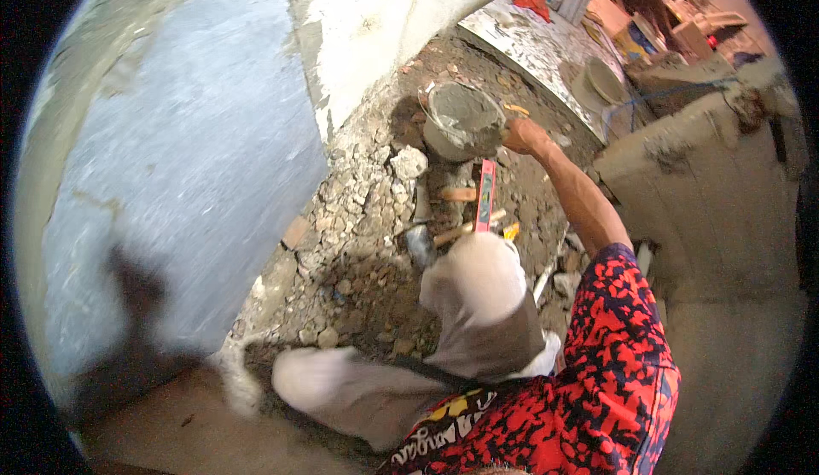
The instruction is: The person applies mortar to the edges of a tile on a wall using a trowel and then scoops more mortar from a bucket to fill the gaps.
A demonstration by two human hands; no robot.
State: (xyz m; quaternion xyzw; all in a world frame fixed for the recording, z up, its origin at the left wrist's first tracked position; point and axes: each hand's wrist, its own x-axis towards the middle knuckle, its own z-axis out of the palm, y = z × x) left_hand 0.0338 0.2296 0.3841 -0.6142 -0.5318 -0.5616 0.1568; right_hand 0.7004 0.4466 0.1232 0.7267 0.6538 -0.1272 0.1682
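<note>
rubble flr (358, 186), bucket (445, 144) by r hand (522, 136), white lettering (467, 424) on shirt (618, 360).

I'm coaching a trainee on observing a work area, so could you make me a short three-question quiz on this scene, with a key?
1. True or false: the right hand is at the picture's right side of the bucket.
2. What is the main colour of the spirit level? A) green, B) red, C) white
3. Which lies nearer the person's bent knee: the bucket or the spirit level?

Key: 1. True. 2. B. 3. The spirit level.
</note>
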